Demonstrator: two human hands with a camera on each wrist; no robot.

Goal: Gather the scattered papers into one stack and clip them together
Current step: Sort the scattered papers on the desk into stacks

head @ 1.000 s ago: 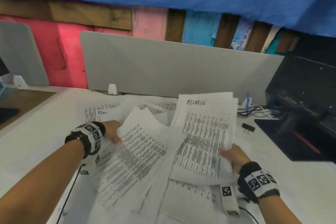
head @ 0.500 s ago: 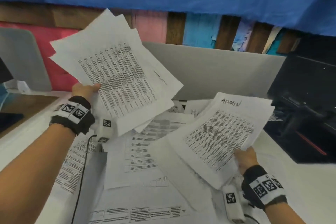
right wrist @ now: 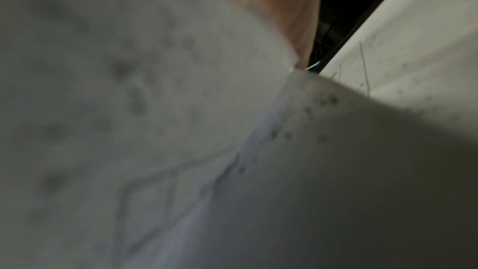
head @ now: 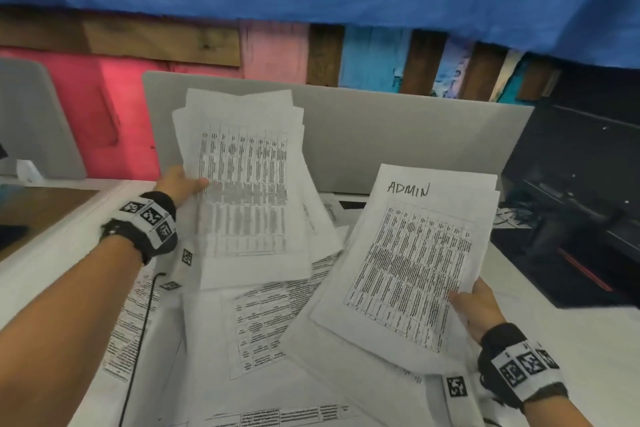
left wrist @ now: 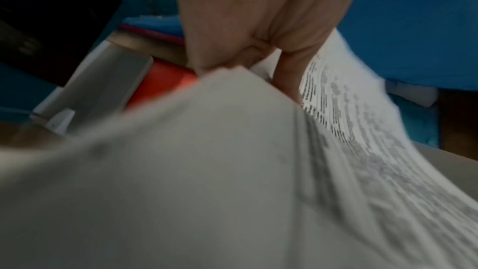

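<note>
My left hand [head: 183, 184] pinches a bundle of printed papers [head: 249, 184] by its left edge and holds it upright above the desk; in the left wrist view the thumb and fingers [left wrist: 258, 34] clamp that bundle [left wrist: 207, 171]. My right hand [head: 476, 308] grips a second bundle, its top sheet marked "ADMIN" [head: 412, 263], by the lower right edge. In the right wrist view blurred paper [right wrist: 155, 130] fills the frame. More loose sheets [head: 263, 329] lie scattered on the white desk [head: 52, 274] under both bundles. The binder clip is hidden.
A grey divider panel [head: 398, 135] stands along the back of the desk. A dark monitor and black equipment [head: 581, 191] sit at the right. A thin black cable [head: 142, 329] runs from my left wristband down across the papers.
My left hand has brought its lifted bundle down and to the right, turned more upright, closer to the "ADMIN" bundle. The right hand has raised its bundle slightly.
</note>
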